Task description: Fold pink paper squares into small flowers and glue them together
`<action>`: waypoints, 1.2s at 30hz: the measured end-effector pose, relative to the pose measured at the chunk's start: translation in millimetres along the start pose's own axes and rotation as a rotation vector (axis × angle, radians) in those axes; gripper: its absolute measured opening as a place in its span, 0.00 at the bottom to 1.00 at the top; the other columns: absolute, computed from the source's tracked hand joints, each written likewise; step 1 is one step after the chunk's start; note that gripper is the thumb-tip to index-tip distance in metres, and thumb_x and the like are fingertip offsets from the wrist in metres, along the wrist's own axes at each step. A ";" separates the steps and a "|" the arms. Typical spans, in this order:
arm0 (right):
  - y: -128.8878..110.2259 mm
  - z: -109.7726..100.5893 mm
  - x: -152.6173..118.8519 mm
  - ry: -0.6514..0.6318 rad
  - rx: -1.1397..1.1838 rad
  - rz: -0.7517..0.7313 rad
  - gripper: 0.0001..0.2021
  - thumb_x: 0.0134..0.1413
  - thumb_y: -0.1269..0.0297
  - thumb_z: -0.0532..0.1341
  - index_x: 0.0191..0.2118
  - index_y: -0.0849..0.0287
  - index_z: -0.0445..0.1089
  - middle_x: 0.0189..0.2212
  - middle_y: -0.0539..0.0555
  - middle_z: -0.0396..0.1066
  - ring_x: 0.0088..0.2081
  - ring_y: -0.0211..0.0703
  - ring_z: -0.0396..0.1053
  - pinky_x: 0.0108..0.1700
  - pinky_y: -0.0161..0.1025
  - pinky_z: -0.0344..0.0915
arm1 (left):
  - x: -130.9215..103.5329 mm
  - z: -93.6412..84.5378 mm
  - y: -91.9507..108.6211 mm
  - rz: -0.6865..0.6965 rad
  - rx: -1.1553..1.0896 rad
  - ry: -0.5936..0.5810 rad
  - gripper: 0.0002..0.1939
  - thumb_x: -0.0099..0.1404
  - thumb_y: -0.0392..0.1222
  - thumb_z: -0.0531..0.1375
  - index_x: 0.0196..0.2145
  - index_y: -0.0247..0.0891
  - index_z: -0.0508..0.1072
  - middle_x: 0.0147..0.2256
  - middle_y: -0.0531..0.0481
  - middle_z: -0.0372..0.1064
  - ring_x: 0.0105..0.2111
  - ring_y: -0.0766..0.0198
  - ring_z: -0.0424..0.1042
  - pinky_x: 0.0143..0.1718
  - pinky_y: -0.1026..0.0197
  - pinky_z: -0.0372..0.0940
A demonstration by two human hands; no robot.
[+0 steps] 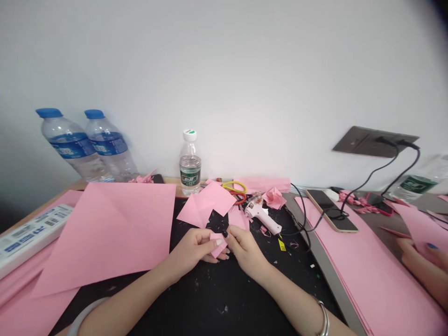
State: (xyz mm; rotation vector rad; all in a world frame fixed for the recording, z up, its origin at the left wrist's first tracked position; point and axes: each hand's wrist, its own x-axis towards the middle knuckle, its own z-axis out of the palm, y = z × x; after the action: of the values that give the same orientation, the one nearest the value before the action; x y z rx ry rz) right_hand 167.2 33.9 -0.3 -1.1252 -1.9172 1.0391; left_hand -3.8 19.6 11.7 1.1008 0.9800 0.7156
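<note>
Between my two hands is a small folded piece of pink paper (217,243). My left hand (196,247) grips it with the thumb on top and the fingers underneath. At its upper right edge, my right hand (245,249) pinches the paper between thumb and forefinger. Just beyond my hands lie pink paper squares (206,203), partly overlapping. A light pink glue gun (262,217) rests to the right of them, beside a folded pink paper flower (274,198). Scissors with yellow and orange handles (238,189) lie behind, partly covered by paper.
Large pink sheets (115,228) and a white box (31,238) lie left. Bottles (191,172) stand along the wall. Right, a phone (331,210) lies on stacked pink paper (378,275), with cables running to a wall socket (374,141). Another person's hand (420,261) holds pink paper far right.
</note>
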 end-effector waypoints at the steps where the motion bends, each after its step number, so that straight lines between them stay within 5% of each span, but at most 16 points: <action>1: 0.3 0.2 -0.4 -0.002 -0.001 -0.003 0.14 0.60 0.66 0.48 0.22 0.56 0.50 0.19 0.46 0.52 0.22 0.36 0.50 0.24 0.35 0.49 | 0.2 -0.1 -0.4 -0.001 0.000 -0.005 0.13 0.60 0.47 0.59 0.35 0.34 0.76 0.31 0.47 0.76 0.33 0.59 0.76 0.36 0.59 0.70; 12: 3.5 -3.0 -0.1 0.017 -0.072 -0.049 0.15 0.60 0.68 0.48 0.22 0.56 0.49 0.19 0.45 0.51 0.22 0.36 0.50 0.24 0.35 0.48 | 4.6 1.9 -2.6 0.106 0.143 0.150 0.13 0.56 0.45 0.62 0.34 0.33 0.77 0.29 0.49 0.71 0.33 0.59 0.71 0.35 0.59 0.69; 21: -2.6 -2.1 -3.1 -0.008 -0.101 -0.082 0.16 0.59 0.65 0.52 0.21 0.57 0.50 0.19 0.45 0.50 0.22 0.34 0.50 0.25 0.34 0.47 | 3.4 1.4 -1.3 0.176 0.169 0.114 0.10 0.58 0.43 0.60 0.26 0.33 0.73 0.22 0.54 0.64 0.26 0.66 0.65 0.29 0.65 0.64; 36: 3.9 0.2 -2.0 0.129 0.110 0.030 0.10 0.56 0.70 0.53 0.24 0.57 0.56 0.18 0.45 0.54 0.20 0.35 0.52 0.22 0.33 0.50 | 3.9 -2.4 -3.1 0.108 0.074 0.110 0.12 0.58 0.45 0.60 0.36 0.36 0.77 0.29 0.50 0.74 0.33 0.59 0.72 0.35 0.59 0.68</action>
State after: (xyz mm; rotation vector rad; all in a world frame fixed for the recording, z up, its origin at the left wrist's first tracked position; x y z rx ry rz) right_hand 169.2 33.2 -4.1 -1.1333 -1.7267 1.0485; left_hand -4.3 23.0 7.4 1.1957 1.0535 0.8406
